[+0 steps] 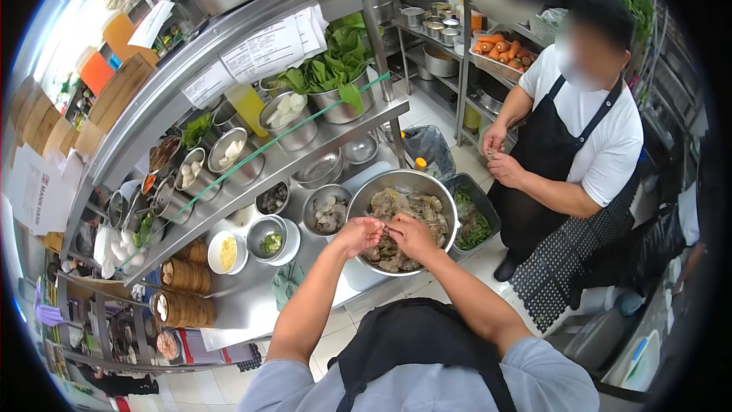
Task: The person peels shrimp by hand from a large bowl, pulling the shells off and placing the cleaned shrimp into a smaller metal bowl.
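Observation:
A large steel bowl (455, 221) full of raw, unpeeled shrimp (408, 202) is in front of me. Just above its near side, my left hand (358, 236) and my right hand (414, 238) meet with fingers pinched together. Between the fingertips is a small, dark piece of shrimp (386, 230), mostly hidden by the fingers. To the left of the large bowl sits a smaller metal bowl (311, 217) holding greyish peeled shrimp (329, 214). A green cloth (287, 282) lies on the steel counter (244, 301), beside my left forearm.
A shelf (305, 145) with pans of ingredients crosses above the counter. Bamboo steamers (187, 278) and bowls of chopped food stand at left. A bin of greens (488, 233) is right of the large bowl. A co-worker in a black apron (537, 137) stands at right, hands together.

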Available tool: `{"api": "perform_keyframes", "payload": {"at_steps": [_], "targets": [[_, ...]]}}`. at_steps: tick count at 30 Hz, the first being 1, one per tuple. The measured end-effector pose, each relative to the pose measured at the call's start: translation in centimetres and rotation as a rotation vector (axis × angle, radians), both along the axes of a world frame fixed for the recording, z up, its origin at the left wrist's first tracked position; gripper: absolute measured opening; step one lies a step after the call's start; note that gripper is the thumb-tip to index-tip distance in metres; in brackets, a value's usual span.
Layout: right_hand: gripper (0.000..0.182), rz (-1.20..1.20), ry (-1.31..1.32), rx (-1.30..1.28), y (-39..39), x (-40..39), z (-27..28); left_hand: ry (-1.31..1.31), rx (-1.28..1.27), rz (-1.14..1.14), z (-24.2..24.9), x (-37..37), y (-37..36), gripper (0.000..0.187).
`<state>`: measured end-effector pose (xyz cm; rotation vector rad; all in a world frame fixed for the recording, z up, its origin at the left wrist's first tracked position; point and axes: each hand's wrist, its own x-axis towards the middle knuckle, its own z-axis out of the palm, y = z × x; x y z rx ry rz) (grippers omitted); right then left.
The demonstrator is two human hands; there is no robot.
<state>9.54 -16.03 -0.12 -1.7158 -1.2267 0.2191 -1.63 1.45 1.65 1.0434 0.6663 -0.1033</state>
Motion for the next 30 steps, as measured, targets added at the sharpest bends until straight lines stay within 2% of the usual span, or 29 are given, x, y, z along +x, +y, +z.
{"api": "perform_keyframes", "payload": {"at_steps": [1,3,4,5,7,8,9,11,12,13,15,16,17,19,20,21,23,24,25,27,28,30], "targets": [[0.018,0.005,0.000,-0.005,0.1,0.0,0.1,0.000,-0.005,0.005,-0.3,-0.3,0.7,0.007],[0.021,0.051,0.003,0.110,0.1,0.1,0.2,-0.170,-0.301,-0.079,-1.5,-0.8,1.9,0.004],[0.022,0.038,-0.109,0.171,0.6,0.2,-0.5,-0.147,-0.314,-0.044,-1.7,-0.7,2.1,0.005],[0.022,0.028,-0.106,0.160,0.6,0.5,-1.1,-0.142,-0.325,-0.053,-1.8,-0.6,2.2,0.005],[0.023,0.306,0.656,-0.221,0.5,1.1,-1.1,-0.194,-0.301,-0.088,-1.6,-0.5,1.9,0.005],[0.020,0.411,0.821,-0.143,0.5,1.1,-1.5,-0.201,-0.246,-0.133,-1.4,-0.3,1.9,0.003],[0.020,0.404,0.823,-0.142,0.1,1.2,-1.3,-0.199,-0.249,-0.140,-1.6,0.2,1.8,0.003],[0.018,0.484,1.213,-0.110,-0.8,1.6,-0.6,-0.010,0.346,-0.323,-2.1,1.3,1.8,0.006],[0.018,0.476,1.282,-0.108,-1.1,1.9,-0.4,0.044,0.597,-0.335,-2.4,1.5,2.0,0.015],[0.018,0.474,1.283,-0.109,-1.1,2.0,-0.4,0.044,0.595,-0.336,-2.7,1.4,2.2,0.015],[0.017,0.274,1.278,-0.045,-1.4,2.3,-0.3,-0.014,1.330,-0.395,-2.5,1.2,2.4,0.024],[0.019,0.200,1.192,-0.045,-1.4,2.4,-0.5,-0.024,1.454,-0.379,-1.9,1.3,2.3,0.031],[0.019,0.194,1.196,-0.046,-1.3,2.4,-0.7,-0.024,1.449,-0.385,-1.4,1.7,2.1,0.031],[0.022,0.082,0.948,-0.103,-0.7,1.9,-0.8,-0.051,0.966,-0.239,1.0,2.6,0.4,0.028],[0.024,0.105,0.864,-0.145,-0.1,1.9,-1.4,-0.031,0.783,-0.150,2.5,2.8,-1.5,0.029],[0.024,0.105,0.866,-0.150,0.2,1.6,-1.4,-0.028,0.778,-0.149,1.9,3.0,-1.7,0.029],[0.024,0.171,0.708,-0.290,0.8,1.3,-1.0,0.101,0.980,-0.299,0.3,3.4,-1.4,0.031],[0.022,0.166,0.685,-0.416,0.8,1.3,-0.6,0.211,0.994,-0.339,0.1,3.6,-1.3,0.033],[0.022,0.167,0.685,-0.415,0.5,1.1,-0.2,0.213,0.995,-0.339,-0.1,3.5,-1.1,0.033],[0.018,-0.245,0.089,-0.315,-0.6,0.9,0.1,0.352,1.175,-0.366,-0.6,3.2,-0.7,0.031],[0.015,-0.330,0.081,-0.328,-1.1,1.5,0.0,0.354,1.171,-0.363,-1.1,3.0,-0.5,0.031],[0.018,-0.273,-0.011,-0.344,-2.2,2.6,-0.7,0.347,1.489,-0.416,-2.6,2.6,0.1,0.033]]}}
